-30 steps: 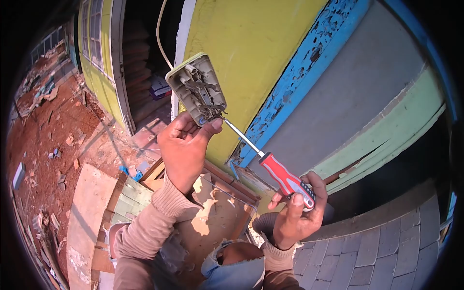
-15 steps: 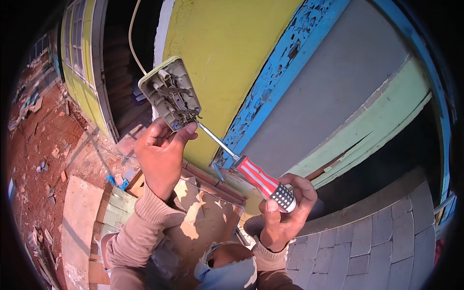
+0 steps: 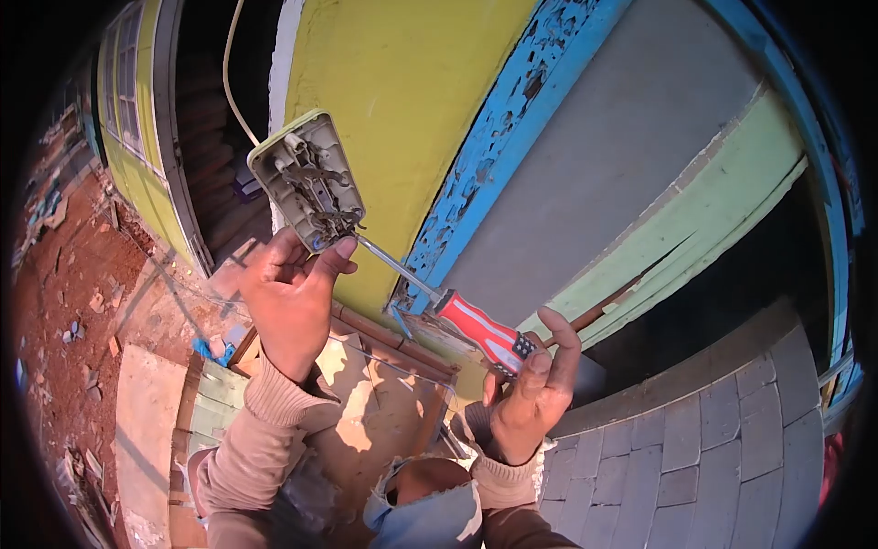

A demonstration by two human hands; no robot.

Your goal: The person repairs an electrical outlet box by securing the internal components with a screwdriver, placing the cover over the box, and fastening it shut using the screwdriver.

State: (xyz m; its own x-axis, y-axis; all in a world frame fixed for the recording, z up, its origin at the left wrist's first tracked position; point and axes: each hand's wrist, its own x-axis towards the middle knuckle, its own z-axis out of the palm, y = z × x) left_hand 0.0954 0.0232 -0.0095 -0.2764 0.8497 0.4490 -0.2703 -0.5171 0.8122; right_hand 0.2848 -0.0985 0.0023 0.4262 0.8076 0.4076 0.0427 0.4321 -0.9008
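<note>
An electrical socket housing (image 3: 350, 174), open at the back, shows metal strips and bits of wire inside. My left hand (image 3: 291, 311) pinches its lower edge between thumb and fingers, holding it up at a tilt. My right hand (image 3: 532, 403) has its fingers and thumb round the end of a screwdriver (image 3: 476, 329) with a red, white and star-patterned handle. The metal shaft points up and left, and its tip is at the lower right corner of the housing; exactly what the tip touches is too small to tell. A pale cable (image 3: 229, 78) runs up from the housing.
Behind the hands stands a yellow wall (image 3: 393, 101) beside a peeling blue post (image 3: 498, 137) and a grey panel (image 3: 604, 183). Grey paving (image 3: 695, 457) lies at the lower right. Boards (image 3: 146, 430) and rubble on red soil (image 3: 64, 302) are at the left.
The view has shifted slightly, so the hands and housing appear a little further left. The screwdriver handle has turned in my right hand, and its fingers have shifted. The tip stays at the housing's corner.
</note>
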